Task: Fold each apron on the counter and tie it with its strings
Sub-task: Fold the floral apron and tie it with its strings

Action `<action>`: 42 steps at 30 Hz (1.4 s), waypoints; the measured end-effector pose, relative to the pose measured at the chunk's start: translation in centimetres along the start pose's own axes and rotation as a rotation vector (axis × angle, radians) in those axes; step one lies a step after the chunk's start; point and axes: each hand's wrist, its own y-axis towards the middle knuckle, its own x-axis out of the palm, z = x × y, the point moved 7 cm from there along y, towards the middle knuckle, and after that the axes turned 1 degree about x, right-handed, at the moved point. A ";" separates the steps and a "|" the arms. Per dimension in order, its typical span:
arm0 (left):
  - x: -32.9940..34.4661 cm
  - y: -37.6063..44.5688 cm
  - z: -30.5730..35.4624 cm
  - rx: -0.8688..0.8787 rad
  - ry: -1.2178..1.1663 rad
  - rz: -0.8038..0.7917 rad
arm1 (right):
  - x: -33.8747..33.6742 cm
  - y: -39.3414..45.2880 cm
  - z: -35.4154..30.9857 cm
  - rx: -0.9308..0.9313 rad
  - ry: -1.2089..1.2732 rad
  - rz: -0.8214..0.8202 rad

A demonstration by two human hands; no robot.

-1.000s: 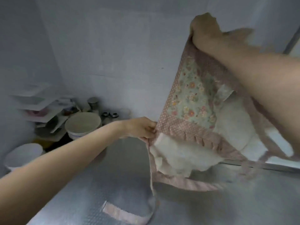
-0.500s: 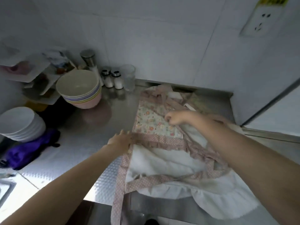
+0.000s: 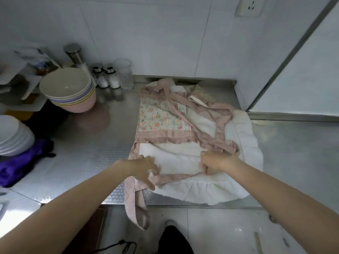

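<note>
A white apron (image 3: 183, 149) with a floral bib and pink dotted trim lies spread on the steel counter (image 3: 91, 143), its frilled hem near the front edge. One pink dotted string (image 3: 174, 177) runs across the white skirt between my hands. My left hand (image 3: 143, 169) grips the string's left part where it bends. My right hand (image 3: 212, 163) pinches its right end. Another length of the string hangs over the counter's front edge. More straps lie tangled over the bib.
A stack of coloured bowls (image 3: 69, 90) stands at the left, with white plates (image 3: 12, 136) and a purple cloth (image 3: 20, 162) nearer me. Two shakers (image 3: 108, 77), a glass (image 3: 124, 72) and a steel canister (image 3: 73, 54) stand by the wall. A fridge side (image 3: 302, 70) bounds the right.
The apron was held up in the air, then laid flat on the counter. Both hands have moved from the bib down to the skirt and taken hold of the string.
</note>
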 end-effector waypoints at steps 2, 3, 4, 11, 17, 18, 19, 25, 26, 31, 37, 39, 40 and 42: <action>0.5 -0.6 0.0 -0.035 -0.008 0.002 | -3.6 -0.5 1.3 0.169 0.180 0.405; 0.6 -0.9 -0.1 -0.057 -0.027 0.024 | -5.6 -1.2 2.5 0.255 0.260 0.608; 0.7 -1.2 -0.3 -0.077 -0.060 0.075 | -6.8 -1.7 3.4 0.335 0.313 0.718; 2.8 -3.3 -1.2 -0.033 0.212 0.200 | -2.3 -3.2 -2.5 0.219 0.234 0.381; 3.2 -3.9 -1.4 -0.008 0.186 0.227 | 3.8 -4.0 -8.4 -0.082 0.207 0.030; 3.2 -4.0 -1.5 -0.003 0.102 0.237 | 4.4 -3.9 -8.6 -0.057 0.169 0.018; 3.0 -4.2 -1.7 0.001 0.018 0.265 | 4.7 -3.9 -8.8 -0.040 0.129 0.022; 2.3 -6.7 -4.3 -0.076 -0.248 0.371 | 5.2 -3.9 -10.3 0.043 -0.145 0.067; 2.7 -6.8 -4.5 -0.081 -0.251 0.362 | 5.4 -4.0 -10.4 0.061 -0.165 0.075; 4.7 -7.3 -3.0 -0.061 -0.001 0.282 | 5.0 -4.2 -10.4 0.013 -0.204 0.052; 6.4 -6.7 -2.0 -0.193 0.502 0.329 | 1.8 -3.7 -8.4 0.023 0.182 0.123; 6.6 -6.6 -2.1 -0.202 0.500 0.351 | -0.3 -3.9 -6.3 0.144 0.403 0.287; 6.7 -6.5 -2.2 -0.213 0.463 0.362 | -1.3 -4.0 -5.1 0.212 0.478 0.383; 6.5 -6.4 -2.7 -0.243 0.279 0.400 | -2.3 -4.2 -4.0 0.314 0.497 0.494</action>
